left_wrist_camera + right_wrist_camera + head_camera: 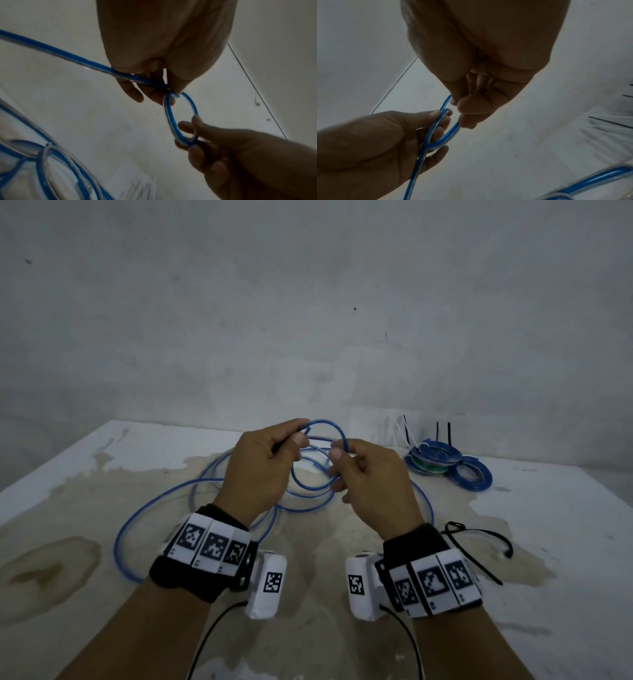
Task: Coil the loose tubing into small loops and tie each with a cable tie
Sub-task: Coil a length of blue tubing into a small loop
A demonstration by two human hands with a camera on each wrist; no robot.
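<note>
Blue tubing (318,460): light, springy, slick | left hand (260,470) pinches its end, right hand (370,477) pinches the small loop, above the slack on the table (102,446) | grip crossings | beyond: tied coils (445,463)

**Both hands on one small blue loop**

The right hand (481,75) pinches the far side of a small loop of blue tubing (443,138). The left hand (373,142) grips the near side, thumb on top, the tubing's tail running down past its palm. More tubing lies on the pale surface (513,155) at lower right.
</note>
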